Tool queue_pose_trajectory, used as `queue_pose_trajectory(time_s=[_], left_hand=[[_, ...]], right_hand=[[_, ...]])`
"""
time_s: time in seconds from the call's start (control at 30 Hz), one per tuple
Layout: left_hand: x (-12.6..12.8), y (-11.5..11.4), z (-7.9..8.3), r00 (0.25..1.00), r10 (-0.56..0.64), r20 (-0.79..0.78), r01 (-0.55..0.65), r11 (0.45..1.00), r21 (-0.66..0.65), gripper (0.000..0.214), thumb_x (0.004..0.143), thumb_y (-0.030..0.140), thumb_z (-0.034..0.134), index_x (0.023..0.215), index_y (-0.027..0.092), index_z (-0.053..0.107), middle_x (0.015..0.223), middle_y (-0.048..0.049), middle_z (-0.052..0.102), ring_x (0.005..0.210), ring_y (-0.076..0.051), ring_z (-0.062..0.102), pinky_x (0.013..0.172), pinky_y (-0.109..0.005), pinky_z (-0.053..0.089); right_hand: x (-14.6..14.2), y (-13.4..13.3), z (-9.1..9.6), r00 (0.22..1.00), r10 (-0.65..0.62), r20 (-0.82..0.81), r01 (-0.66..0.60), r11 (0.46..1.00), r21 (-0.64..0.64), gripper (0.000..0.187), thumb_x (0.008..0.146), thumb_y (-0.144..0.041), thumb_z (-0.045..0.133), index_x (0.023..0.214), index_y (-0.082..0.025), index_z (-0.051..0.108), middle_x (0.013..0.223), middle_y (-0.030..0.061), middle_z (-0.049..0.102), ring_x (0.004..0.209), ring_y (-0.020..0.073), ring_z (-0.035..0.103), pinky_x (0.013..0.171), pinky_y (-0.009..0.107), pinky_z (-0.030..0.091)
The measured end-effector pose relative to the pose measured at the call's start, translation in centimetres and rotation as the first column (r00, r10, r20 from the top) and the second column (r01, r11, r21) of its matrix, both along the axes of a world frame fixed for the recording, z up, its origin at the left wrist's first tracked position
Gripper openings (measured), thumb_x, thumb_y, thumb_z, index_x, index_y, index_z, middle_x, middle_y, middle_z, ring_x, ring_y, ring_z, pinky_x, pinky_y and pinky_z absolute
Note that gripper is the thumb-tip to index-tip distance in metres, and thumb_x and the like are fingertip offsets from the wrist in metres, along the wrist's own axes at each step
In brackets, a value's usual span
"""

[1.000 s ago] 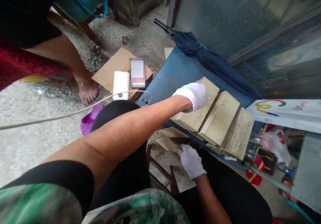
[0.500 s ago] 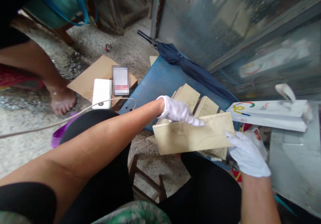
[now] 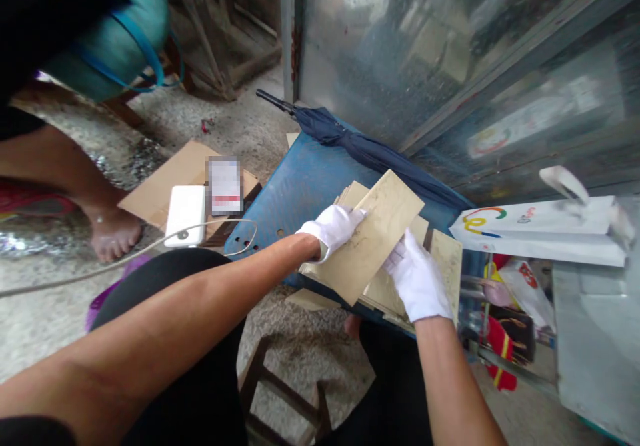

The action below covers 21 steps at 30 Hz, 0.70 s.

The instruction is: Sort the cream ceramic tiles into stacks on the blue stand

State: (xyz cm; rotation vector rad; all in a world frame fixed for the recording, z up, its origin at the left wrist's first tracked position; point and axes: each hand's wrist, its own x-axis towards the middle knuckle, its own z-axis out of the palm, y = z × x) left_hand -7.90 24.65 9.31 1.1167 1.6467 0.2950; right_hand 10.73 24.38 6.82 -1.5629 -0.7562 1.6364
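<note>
A pale, thin rectangular board [image 3: 377, 236] is held at a slant over stacks of similar boards. My left hand [image 3: 334, 230], in a white glove, grips its left edge with the thumb on top. On the opposite long edge, my white-gloved right hand [image 3: 419, 274] holds the board with its fingers at the side and partly underneath. Beneath and around it, the stacked boards [image 3: 445, 266] lie on a blue table [image 3: 280, 193]; the held board hides part of them.
A folded dark umbrella [image 3: 350, 139] lies along the table's back edge. At right are a white paper bag [image 3: 540, 229] and a grey metal surface [image 3: 590, 339]. A white power bank [image 3: 185, 214] with a cable rests on cardboard [image 3: 165, 179]. Another person's foot [image 3: 116, 233] is at left.
The board has turned from nearly level to a steep diagonal. My right hand has moved left, closer to my left hand. The whole view has shifted slightly.
</note>
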Motion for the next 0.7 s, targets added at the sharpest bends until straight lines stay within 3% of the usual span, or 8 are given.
queue_pose_trajectory(time_s=[0.1, 0.23, 0.47, 0.7], left_hand=[[0.7, 0.1, -0.5, 1.000, -0.003, -0.026, 0.003, 1.000, -0.007, 0.047, 0.096, 0.045, 0.029, 0.097, 0.015, 0.065, 0.094, -0.0086, 0.071, 0.081, -0.017, 0.066, 0.069, -0.025, 0.048], [1.5, 0.2, -1.3, 0.990, -0.094, -0.105, 0.095, 0.995, 0.006, 0.044, 0.094, 0.043, 0.032, 0.100, 0.013, 0.065, 0.100, -0.0115, 0.070, 0.091, -0.020, 0.066, 0.077, -0.027, 0.048], [1.8, 0.4, -3.6, 0.939, -0.172, -0.297, 0.166, 0.985, -0.046, 0.052, 0.085, 0.050, 0.042, 0.109, 0.008, 0.063, 0.114, -0.0202, 0.064, 0.107, -0.029, 0.063, 0.087, -0.031, 0.049], [1.3, 0.4, -4.3, 0.907, -0.200, -0.371, 0.211, 0.977, -0.010, 0.058, 0.082, 0.050, 0.047, 0.116, 0.004, 0.058, 0.115, -0.0247, 0.060, 0.108, -0.032, 0.062, 0.088, -0.034, 0.050]], right_hand=[[-1.0, -0.4, -1.3, 0.997, -0.072, 0.006, 0.072, 0.996, 0.055, 0.044, 0.070, -0.044, 0.073, 0.102, -0.017, 0.061, 0.107, 0.0089, 0.069, 0.101, 0.0227, 0.064, 0.086, 0.037, 0.053], [-1.0, 0.5, -2.8, 0.994, -0.108, 0.016, 0.107, 0.994, 0.022, 0.041, 0.064, -0.037, 0.075, 0.097, -0.016, 0.062, 0.102, 0.0077, 0.070, 0.096, 0.0218, 0.065, 0.085, 0.036, 0.052], [-1.3, 1.7, -4.1, 0.955, 0.065, 0.291, -0.070, 0.998, 0.007, 0.039, 0.067, -0.051, 0.069, 0.088, -0.019, 0.060, 0.084, 0.0038, 0.069, 0.088, 0.0215, 0.064, 0.073, 0.031, 0.051], [-2.6, 1.8, -3.3, 0.849, 0.155, 0.506, -0.178, 0.984, -0.004, 0.047, 0.069, -0.064, 0.063, 0.075, -0.018, 0.058, 0.064, 0.0010, 0.061, 0.070, 0.0190, 0.059, 0.063, 0.028, 0.045]])
